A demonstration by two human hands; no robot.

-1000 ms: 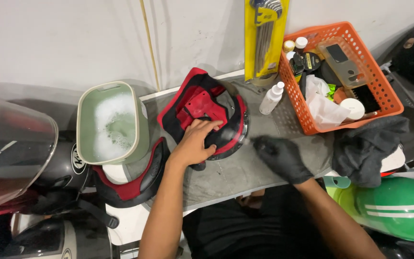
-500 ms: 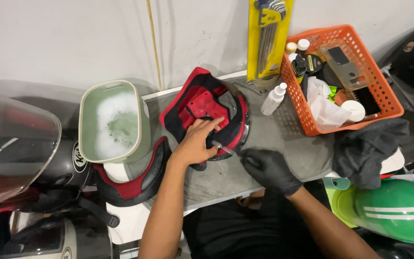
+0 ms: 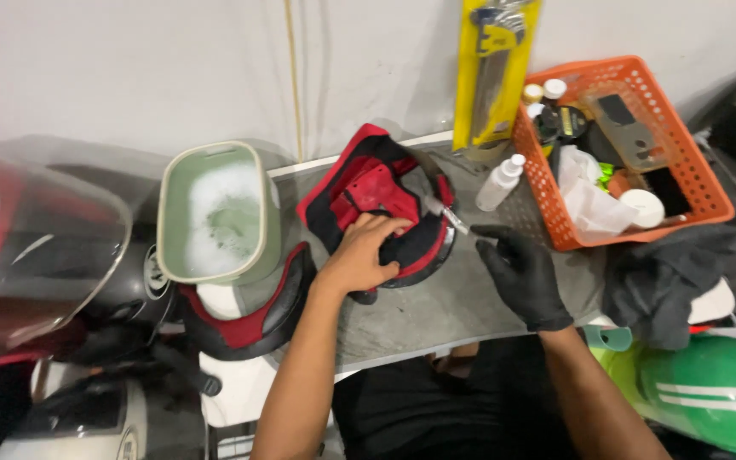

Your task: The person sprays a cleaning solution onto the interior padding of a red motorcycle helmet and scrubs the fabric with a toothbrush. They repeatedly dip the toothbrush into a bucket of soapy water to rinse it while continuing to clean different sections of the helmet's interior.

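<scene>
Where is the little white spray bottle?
In the head view, the white spray bottle stands on the grey table, right of the red helmet liner, beside the orange basket.

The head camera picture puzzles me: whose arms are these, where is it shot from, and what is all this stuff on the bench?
There is no machine here. The camera sits on a person's head and looks down, so the two arms reaching in from below are that person's own. The bare left hand presses on a red and black helmet liner lying on the grey bench. The right hand, in a black glove, holds a small thin tool whose tip meets the liner's edge; what kind of tool is too small to tell. To the left stands a pale green tub of soapy water. To the right are a small white spray bottle, an orange basket of bottles and bits, and a dark cloth.
</scene>
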